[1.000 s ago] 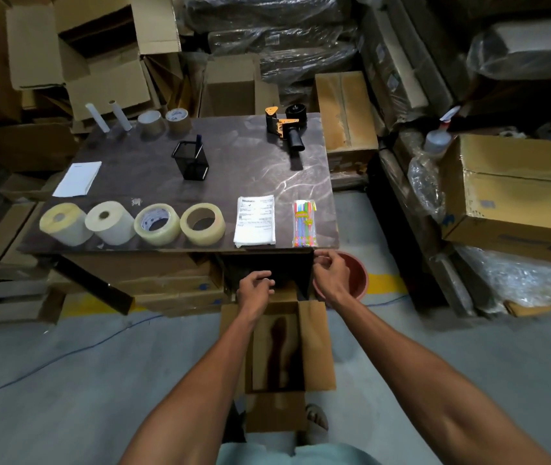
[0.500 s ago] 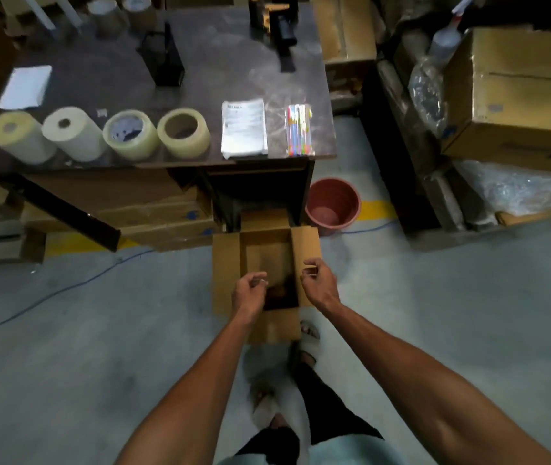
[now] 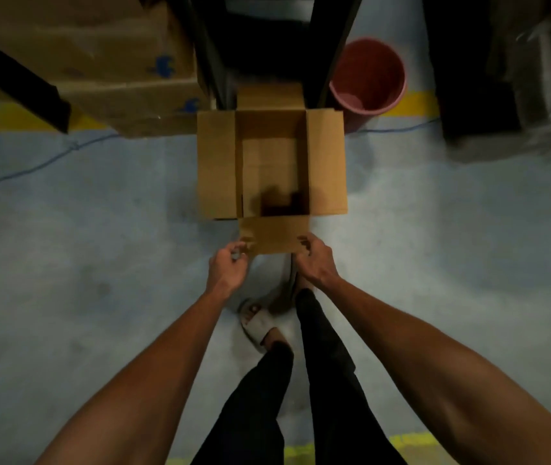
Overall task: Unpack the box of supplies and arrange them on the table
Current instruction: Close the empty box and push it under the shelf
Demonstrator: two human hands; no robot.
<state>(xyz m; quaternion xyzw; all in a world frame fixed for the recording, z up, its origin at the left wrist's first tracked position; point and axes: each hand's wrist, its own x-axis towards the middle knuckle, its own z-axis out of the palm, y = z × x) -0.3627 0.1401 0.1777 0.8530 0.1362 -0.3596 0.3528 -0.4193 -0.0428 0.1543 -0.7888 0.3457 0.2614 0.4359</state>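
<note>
You are gripping the near flap (image 3: pixel 274 234) of the box (image 3: pixel 272 162) at 6 o'clock, left hand (image 3: pixel 228 270) and right hand (image 3: pixel 314 260) pinching its corners; the box looks emptied, so next probably fold it shut

A warehouse or stockroom: a bare grey concrete floor (image 3: pixel 99 297) fills most of the frame, crossed by painted yellow line markings (image 3: pixel 408 104) at the upper right and along the bottom edge. Worn, stacked cardboard cartons (image 3: pixel 99 62) with blue print sit at the upper left, beneath a dark table frame (image 3: pixel 15 75). An open cardboard box (image 3: pixel 272 162) rests on the floor at centre, a reddish plastic bucket (image 3: pixel 368 75) stands just beyond it, and a thin blue cable (image 3: pixel 32 166) trails across the concrete at left. Lighting is dim.
</note>
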